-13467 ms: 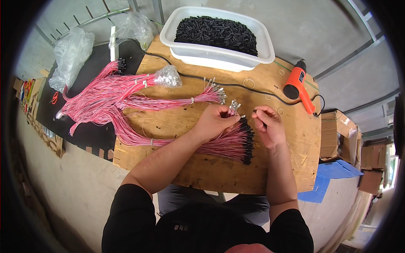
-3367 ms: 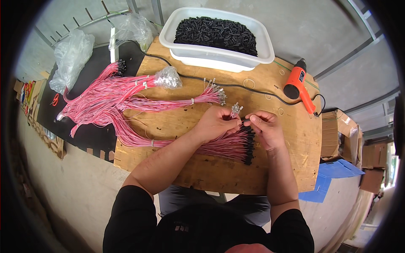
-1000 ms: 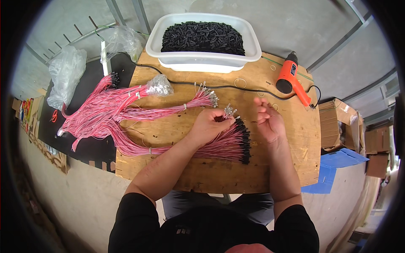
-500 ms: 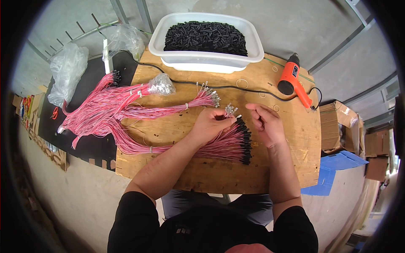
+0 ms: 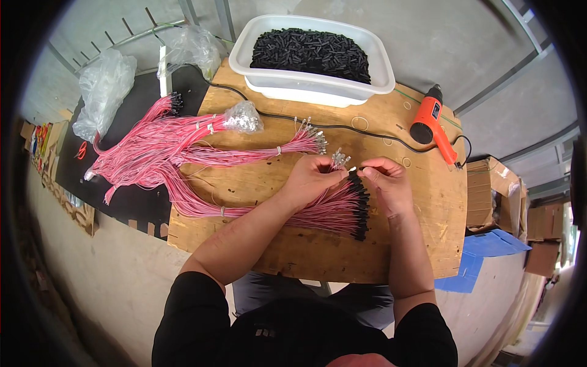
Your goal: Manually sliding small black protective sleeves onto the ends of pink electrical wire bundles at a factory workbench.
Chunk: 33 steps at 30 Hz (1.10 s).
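My left hand (image 5: 309, 182) is closed around a small bunch of pink wires, whose silver terminals (image 5: 340, 159) stick up past the fingers. One pale wire tip points out to the right, by the thumb. My right hand (image 5: 388, 186) pinches a small black sleeve (image 5: 361, 169) close to that tip; whether they touch is too small to tell. Beneath both hands, a bundle of pink wires (image 5: 299, 219) fans out on the wooden table (image 5: 422, 244), many ending in black sleeves (image 5: 361, 214). Tied white bands hold this bundle farther left.
Behind the hands stands a white tub (image 5: 312, 92) of black sleeves. An orange heat gun (image 5: 431, 122) lies at the back right, its black cord crossing the table. More pink wire bundles (image 5: 147, 150) spread leftward over a black surface with clear plastic bags (image 5: 107, 88). Cardboard boxes (image 5: 495, 192) sit at right.
My right hand has come left and up to my left hand, and a black sleeve now shows between its fingertips. The left hand keeps hold of the wires. The whole view has shifted slightly.
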### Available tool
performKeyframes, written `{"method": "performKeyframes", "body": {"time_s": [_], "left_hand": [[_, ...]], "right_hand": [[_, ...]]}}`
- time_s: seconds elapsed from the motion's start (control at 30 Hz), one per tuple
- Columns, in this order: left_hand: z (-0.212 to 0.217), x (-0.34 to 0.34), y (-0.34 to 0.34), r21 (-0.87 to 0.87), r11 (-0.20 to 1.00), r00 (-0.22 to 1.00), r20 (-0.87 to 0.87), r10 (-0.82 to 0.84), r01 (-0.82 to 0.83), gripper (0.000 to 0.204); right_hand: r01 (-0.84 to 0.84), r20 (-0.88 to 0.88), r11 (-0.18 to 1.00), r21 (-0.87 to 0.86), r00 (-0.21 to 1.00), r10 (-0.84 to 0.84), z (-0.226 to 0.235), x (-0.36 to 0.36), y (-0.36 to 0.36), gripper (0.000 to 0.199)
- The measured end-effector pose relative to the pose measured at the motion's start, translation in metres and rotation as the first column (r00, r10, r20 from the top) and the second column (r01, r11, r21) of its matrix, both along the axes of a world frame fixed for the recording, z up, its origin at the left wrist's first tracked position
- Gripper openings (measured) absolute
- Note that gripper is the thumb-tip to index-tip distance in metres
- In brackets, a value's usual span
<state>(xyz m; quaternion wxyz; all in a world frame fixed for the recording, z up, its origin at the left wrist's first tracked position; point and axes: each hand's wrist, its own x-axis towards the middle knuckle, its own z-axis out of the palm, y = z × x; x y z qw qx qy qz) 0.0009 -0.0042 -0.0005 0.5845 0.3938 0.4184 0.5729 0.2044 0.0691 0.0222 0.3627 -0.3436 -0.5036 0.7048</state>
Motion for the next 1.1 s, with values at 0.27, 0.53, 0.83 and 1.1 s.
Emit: {"method": "performKeyframes", "body": {"time_s": [0.27, 0.53, 0.83, 1.1], "left_hand": [[-0.0002, -0.0011, 0.0, -0.016, 1.0, 0.998, -0.051, -0.023, 0.022, 0.012], [-0.0006, -0.0004, 0.0007, -0.014, 1.0, 0.997, -0.078, -0.027, 0.026, 0.012], [0.001, -0.0013, 0.0002, -0.001, 0.999, 0.986, -0.159, -0.043, 0.043, 0.013], [0.0005, -0.0016, 0.001, 0.014, 0.999, 0.981, -0.19, -0.041, 0.045, 0.015]], "right_hand": [[0.016, -0.015, 1.0, 0.022, 1.0, -0.015, 0.0002, -0.0018, -0.0017, 0.018], [-0.008, 0.031, 1.0, 0.011, 1.0, 0.007, 0.0045, -0.0027, -0.0033, 0.018], [-0.014, 0.069, 0.985, 0.17, 0.998, 0.003, 0.0056, -0.0027, -0.0053, 0.012], [-0.057, 0.134, 0.96, 0.272, 0.991, 0.021, 0.0056, -0.0013, -0.0038, 0.01]]}}
